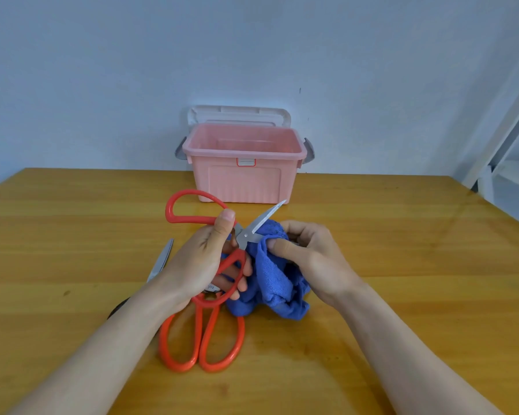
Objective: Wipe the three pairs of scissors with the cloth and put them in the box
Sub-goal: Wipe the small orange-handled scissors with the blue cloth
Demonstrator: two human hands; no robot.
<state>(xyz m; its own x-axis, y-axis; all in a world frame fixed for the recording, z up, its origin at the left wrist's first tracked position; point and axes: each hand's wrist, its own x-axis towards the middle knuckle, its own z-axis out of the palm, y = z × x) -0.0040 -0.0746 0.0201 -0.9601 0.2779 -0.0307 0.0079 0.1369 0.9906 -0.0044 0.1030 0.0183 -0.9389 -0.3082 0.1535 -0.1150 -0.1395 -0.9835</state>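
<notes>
**Red Scissors Under the Cloth**

Nearest to me, flat on the table, lay a second pair of red-handled scissors, its two big loops pointing back toward my body and its blades hidden under my left hand and the cloth. Just above it my left hand gripped the red-handled scissors I was cleaning: my fingers were curled through the lower loop and my thumb pressed along the shank by the pivot, while the upper loop stood free, up and to the left. These scissors were spread open, one blade slanting up and to the right with its tip in front of the box's lower edge. My right hand held the blue cloth bunched against the blades, thumb lying across the fabric and fingers curled behind it; the rest of the cloth sagged down onto the table beside the resting pair.

To the left, a third pair of scissors rested on the table, its steel blade pointing away from me and its dark handle mostly covered by my left forearm. At the far edge of the table, against the wall, stood the pink box, open, with its pale lid leaning upright behind it. None of the three pairs of scissors was in it.
</notes>
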